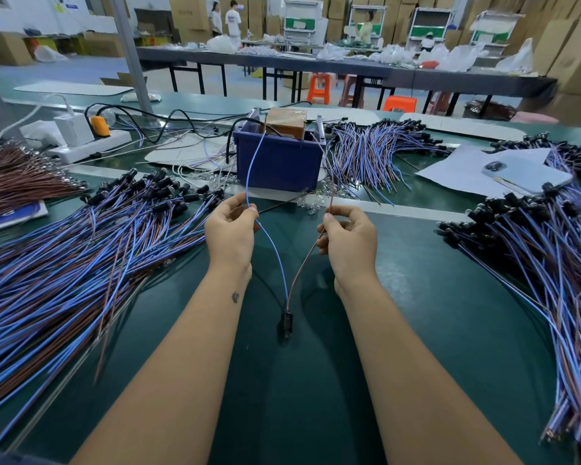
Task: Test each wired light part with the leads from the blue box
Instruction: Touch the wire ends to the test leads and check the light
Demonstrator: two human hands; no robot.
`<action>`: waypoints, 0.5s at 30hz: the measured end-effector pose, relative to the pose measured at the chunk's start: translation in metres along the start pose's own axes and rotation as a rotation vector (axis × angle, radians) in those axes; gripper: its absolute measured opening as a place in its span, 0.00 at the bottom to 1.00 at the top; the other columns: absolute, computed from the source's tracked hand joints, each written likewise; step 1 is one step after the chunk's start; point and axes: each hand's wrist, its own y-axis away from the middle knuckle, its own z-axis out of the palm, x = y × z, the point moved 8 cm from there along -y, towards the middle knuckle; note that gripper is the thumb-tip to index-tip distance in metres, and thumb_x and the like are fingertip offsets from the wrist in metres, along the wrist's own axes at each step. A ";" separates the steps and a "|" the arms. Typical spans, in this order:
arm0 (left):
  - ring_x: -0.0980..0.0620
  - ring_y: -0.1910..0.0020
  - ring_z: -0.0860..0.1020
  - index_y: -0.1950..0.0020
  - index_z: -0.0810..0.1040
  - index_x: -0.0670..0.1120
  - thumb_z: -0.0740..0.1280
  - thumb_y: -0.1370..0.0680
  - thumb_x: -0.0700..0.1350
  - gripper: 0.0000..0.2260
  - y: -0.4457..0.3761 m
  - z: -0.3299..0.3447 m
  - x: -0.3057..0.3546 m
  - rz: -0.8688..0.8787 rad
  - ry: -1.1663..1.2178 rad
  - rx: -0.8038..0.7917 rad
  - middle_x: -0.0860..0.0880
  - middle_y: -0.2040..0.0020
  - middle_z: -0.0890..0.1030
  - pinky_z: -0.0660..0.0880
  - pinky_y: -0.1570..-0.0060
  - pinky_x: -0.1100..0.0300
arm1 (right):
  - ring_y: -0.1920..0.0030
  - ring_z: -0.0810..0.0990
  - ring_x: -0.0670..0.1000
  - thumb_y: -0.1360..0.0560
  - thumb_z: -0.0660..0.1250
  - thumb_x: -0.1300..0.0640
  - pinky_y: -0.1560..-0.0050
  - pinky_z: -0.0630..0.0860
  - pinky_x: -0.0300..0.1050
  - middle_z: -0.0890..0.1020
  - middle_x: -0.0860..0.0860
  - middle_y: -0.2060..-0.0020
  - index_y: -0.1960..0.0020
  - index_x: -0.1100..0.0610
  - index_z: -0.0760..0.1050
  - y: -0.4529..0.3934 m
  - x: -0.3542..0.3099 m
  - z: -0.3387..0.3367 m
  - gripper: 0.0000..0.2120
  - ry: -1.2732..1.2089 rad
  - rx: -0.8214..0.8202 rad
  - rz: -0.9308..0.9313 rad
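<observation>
One wired light part hangs between my hands over the green table: its black socket (287, 324) dangles low, with a blue wire (275, 253) and a brown wire (304, 260) rising from it. My left hand (230, 229) pinches the blue wire's end against the blue lead (250, 166) that comes out of the blue box (279, 161). My right hand (348, 241) pinches the brown wire's end together with a thin brown lead (331, 196). No glow shows at the socket.
Large heaps of blue-and-brown wired parts lie at the left (81, 250), the right (550, 256) and behind the box (373, 152). A power strip (91, 144) sits at the back left, a phone (527, 172) on paper at the right. People stand far behind.
</observation>
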 end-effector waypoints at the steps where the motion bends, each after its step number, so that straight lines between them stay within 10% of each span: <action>1: 0.58 0.63 0.76 0.48 0.79 0.47 0.65 0.23 0.33 0.10 0.000 0.000 0.000 0.000 -0.001 0.002 0.52 0.61 0.78 0.76 0.59 0.65 | 0.78 0.72 0.42 0.21 0.62 0.64 0.76 0.70 0.36 0.77 0.52 0.67 0.53 0.55 0.75 0.000 0.000 0.001 0.06 0.001 -0.004 0.002; 15: 0.58 0.62 0.76 0.49 0.79 0.48 0.65 0.23 0.34 0.10 0.001 0.000 -0.001 -0.012 -0.005 -0.005 0.52 0.60 0.78 0.75 0.60 0.65 | 0.78 0.72 0.41 0.21 0.62 0.64 0.76 0.71 0.35 0.77 0.53 0.67 0.50 0.57 0.75 0.001 0.000 0.001 0.06 0.026 -0.005 0.003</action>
